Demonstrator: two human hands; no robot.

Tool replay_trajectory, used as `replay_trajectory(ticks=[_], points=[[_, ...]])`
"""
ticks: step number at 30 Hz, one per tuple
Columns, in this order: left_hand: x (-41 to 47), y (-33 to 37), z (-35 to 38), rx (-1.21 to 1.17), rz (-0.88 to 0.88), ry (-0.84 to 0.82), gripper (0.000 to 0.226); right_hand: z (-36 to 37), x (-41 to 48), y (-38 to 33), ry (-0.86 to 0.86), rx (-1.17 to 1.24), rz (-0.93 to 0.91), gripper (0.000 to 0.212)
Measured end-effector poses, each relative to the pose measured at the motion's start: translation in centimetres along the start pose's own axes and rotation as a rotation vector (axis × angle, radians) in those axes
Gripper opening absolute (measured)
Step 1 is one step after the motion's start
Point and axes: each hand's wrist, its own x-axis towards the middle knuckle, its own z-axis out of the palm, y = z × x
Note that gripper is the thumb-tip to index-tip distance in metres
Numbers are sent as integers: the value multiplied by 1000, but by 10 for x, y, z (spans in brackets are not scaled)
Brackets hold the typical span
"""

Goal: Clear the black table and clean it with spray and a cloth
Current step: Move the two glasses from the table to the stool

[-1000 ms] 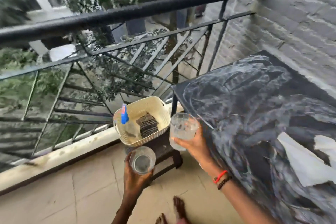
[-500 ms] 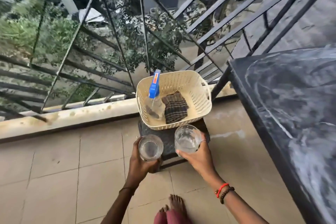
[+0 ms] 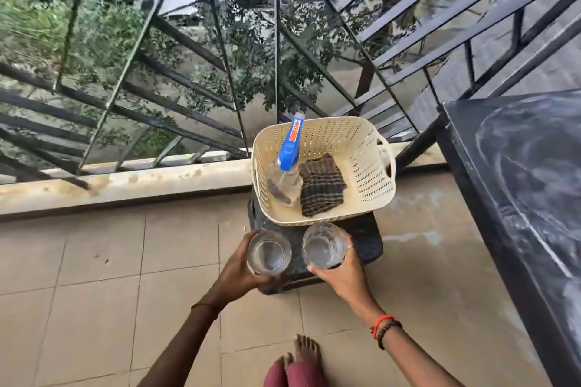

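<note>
Head view, surface and place?
Tiled balcony floor [image 3: 94, 261], black railing [image 3: 220, 50] far, streaked black table [image 3: 518, 166] right.
Counts?
Two glasses: left glass [image 3: 268, 253] gripped in left hand [image 3: 239, 270], right glass [image 3: 323, 250] in right hand [image 3: 345, 276], at the stool [image 3: 364, 239]. One basket [image 3: 361, 198] holding one spray bottle [image 3: 289, 154], one striped cloth [image 3: 320, 185].
Bottle's axis?
Leaning near-to-far, blue nozzle far.

Beige floor tiles [image 3: 94, 276] are covering the balcony, a black metal railing [image 3: 188, 41] is running along the far side above a stained ledge [image 3: 125, 182], and greenery [image 3: 37, 19] is showing through in soft daylight.
</note>
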Motion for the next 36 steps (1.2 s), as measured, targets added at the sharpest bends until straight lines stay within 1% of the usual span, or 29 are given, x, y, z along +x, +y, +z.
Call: replay_trajectory(ticks=[3, 7, 14, 22, 27, 30, 36], points=[[2, 1, 0, -10, -1, -25, 93, 3, 3, 3, 3, -15, -28, 90], [-2, -8, 2, -35, -33, -18, 103, 5, 5, 12, -16, -48, -56, 87], [-2, -12, 5, -36, -78, -5, 109, 11, 3, 27, -89, -74, -76, 90], [0, -11, 6, -17, -69, -9, 102, 14, 7, 22, -138, -32, -68, 90], [0, -10, 7, -26, -60, 4, 101, 19, 6, 19, -127, 16, -56, 90], [0, -10, 7, -39, -67, 7, 102, 22, 6, 17, -119, 39, -41, 96], [-3, -10, 5, -36, -102, -19, 111, 21, 0, 24, -125, -6, -18, 117]])
